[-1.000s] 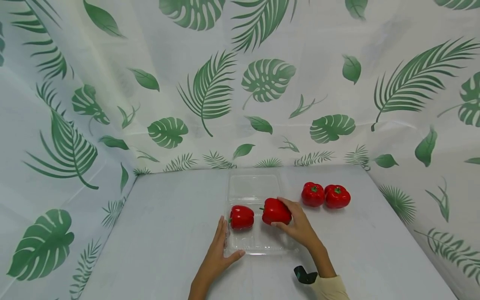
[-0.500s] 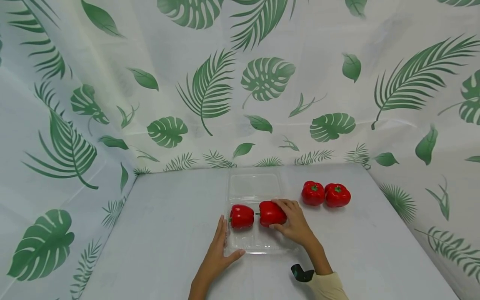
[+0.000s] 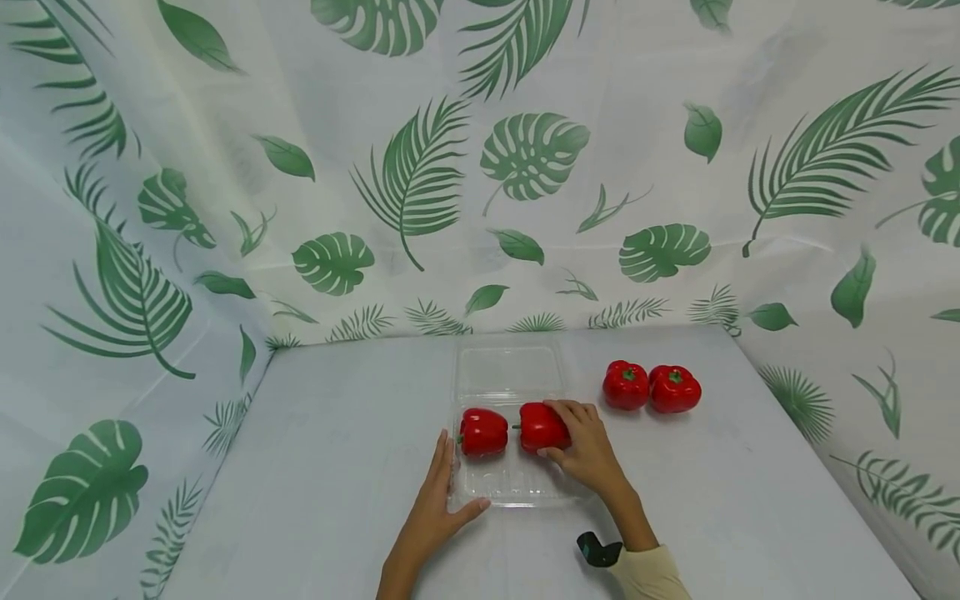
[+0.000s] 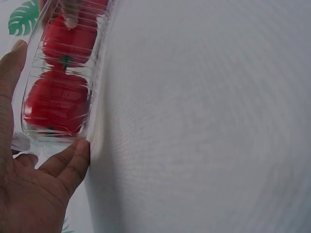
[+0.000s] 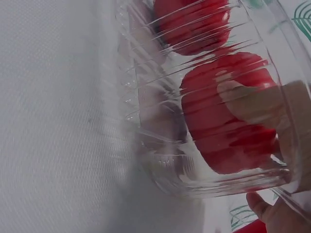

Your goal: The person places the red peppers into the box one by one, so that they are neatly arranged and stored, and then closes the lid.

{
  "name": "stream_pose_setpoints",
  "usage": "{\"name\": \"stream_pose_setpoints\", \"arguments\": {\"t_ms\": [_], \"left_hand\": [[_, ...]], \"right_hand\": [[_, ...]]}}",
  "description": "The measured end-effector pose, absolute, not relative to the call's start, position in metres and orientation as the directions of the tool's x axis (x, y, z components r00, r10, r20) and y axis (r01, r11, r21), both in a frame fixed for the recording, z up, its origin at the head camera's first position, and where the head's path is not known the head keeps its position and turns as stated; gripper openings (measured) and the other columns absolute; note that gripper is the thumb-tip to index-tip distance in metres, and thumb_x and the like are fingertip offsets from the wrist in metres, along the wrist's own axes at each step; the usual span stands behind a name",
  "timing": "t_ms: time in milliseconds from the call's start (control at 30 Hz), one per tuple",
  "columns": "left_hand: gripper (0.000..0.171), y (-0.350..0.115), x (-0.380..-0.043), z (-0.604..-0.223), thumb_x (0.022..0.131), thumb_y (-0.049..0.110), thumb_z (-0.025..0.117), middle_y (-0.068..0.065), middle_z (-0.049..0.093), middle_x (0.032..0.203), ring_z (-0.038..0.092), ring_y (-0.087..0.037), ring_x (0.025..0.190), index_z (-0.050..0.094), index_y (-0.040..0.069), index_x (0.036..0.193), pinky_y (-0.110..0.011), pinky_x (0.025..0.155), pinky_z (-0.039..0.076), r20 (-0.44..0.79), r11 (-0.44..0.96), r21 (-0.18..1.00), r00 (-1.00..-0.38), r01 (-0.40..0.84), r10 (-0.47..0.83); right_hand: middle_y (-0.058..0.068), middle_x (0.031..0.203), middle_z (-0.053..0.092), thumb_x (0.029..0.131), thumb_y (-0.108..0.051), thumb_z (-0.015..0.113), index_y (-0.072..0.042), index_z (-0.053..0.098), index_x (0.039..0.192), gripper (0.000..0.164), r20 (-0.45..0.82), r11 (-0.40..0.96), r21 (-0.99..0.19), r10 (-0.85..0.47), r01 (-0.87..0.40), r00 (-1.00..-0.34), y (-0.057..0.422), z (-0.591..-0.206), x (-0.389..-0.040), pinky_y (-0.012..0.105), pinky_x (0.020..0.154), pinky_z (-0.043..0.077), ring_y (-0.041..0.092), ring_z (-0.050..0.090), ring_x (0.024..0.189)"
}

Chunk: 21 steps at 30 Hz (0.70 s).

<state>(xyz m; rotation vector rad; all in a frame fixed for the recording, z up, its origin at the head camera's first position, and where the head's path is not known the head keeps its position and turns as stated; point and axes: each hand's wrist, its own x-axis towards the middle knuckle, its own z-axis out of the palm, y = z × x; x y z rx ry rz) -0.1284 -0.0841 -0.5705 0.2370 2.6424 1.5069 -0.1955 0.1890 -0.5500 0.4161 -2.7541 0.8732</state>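
A clear plastic clamshell container [image 3: 517, 505] lies on the table, its lid folded back. One red bell pepper [image 3: 483, 432] lies on its side in the container's left half, its stem to the left. My left hand [image 3: 433, 510] rests against the container's left side with extended fingers, the thumb at the front edge. My right hand [image 3: 590, 454] grips another red bell pepper [image 3: 538, 427] in the right half, its stem pointing left. The right wrist view shows the thumb on this pepper [image 5: 218, 141] through the ribbed clear wall.
A red bell pepper [image 3: 626, 386] and another bell pepper [image 3: 675, 389] stand upright side by side, right of the container. The lid [image 3: 510, 368] lies towards the back. A leaf-print sheet [image 3: 540, 275] hangs behind the white table [image 3: 330, 433].
My right hand has moved slightly left and lower with its bell pepper, bringing it closer to the other pepper in the container. My left hand has stayed in place.
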Motion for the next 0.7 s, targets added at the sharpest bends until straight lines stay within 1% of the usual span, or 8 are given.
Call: {"name": "stream_pose_setpoints", "arguments": {"t_ms": [200, 467, 600, 700], "left_hand": [[0.108, -0.0847, -0.1284, -0.5716, 0.079, 0.05, 0.077, 0.008, 0.002, 0.166, 0.016, -0.028, 0.152, 0.01, 0.02, 0.159, -0.049, 0.109, 0.039, 0.012, 0.502, 0.859, -0.983, 0.104, 0.182], [0.108, -0.0854, -0.1288, -0.5717, 0.078, 0.05, 0.077, 0.008, 0.002, 0.166, 0.016, -0.028, 0.151, 0.01, 0.022, 0.159, -0.049, 0.11, 0.038, 0.003, 0.509, 0.855, -0.984, 0.094, 0.176], [0.108, -0.0852, -0.1285, -0.571, 0.079, 0.05, 0.076, 0.005, 0.003, 0.166, 0.016, -0.029, 0.152, 0.009, 0.021, 0.159, -0.049, 0.11, 0.038, 0.011, 0.505, 0.857, -0.984, 0.101, 0.179], [0.108, -0.0849, -0.1282, -0.5705, 0.079, 0.049, 0.076, 0.005, 0.003, 0.166, 0.016, -0.029, 0.152, 0.01, 0.02, 0.159, -0.049, 0.11, 0.038, 0.01, 0.497, 0.862, -0.984, 0.099, 0.179]], "right_hand": [[0.011, 0.134, 0.055, 0.07, -0.021, 0.088, -0.018, 0.051, 0.14, 0.08, 0.287, 0.797, -0.51, -0.196, -0.323, -0.938, 0.1876, -0.5503, -0.1947, 0.054, 0.098, 0.05, 0.029, 0.046, 0.119], [0.013, 0.134, 0.051, 0.067, -0.016, 0.09, -0.014, 0.048, 0.141, 0.085, 0.28, 0.782, -0.53, -0.202, -0.327, -0.938, 0.1857, -0.5487, -0.1928, 0.054, 0.098, 0.053, 0.031, 0.044, 0.125], [0.014, 0.135, 0.05, 0.066, -0.017, 0.09, -0.012, 0.048, 0.141, 0.087, 0.285, 0.775, -0.54, -0.198, -0.328, -0.938, 0.1857, -0.5483, -0.1913, 0.055, 0.097, 0.053, 0.032, 0.042, 0.127], [0.014, 0.136, 0.049, 0.068, -0.02, 0.09, -0.011, 0.048, 0.141, 0.085, 0.282, 0.767, -0.552, -0.197, -0.327, -0.939, 0.1859, -0.5487, -0.1905, 0.055, 0.096, 0.053, 0.032, 0.04, 0.128]]}}
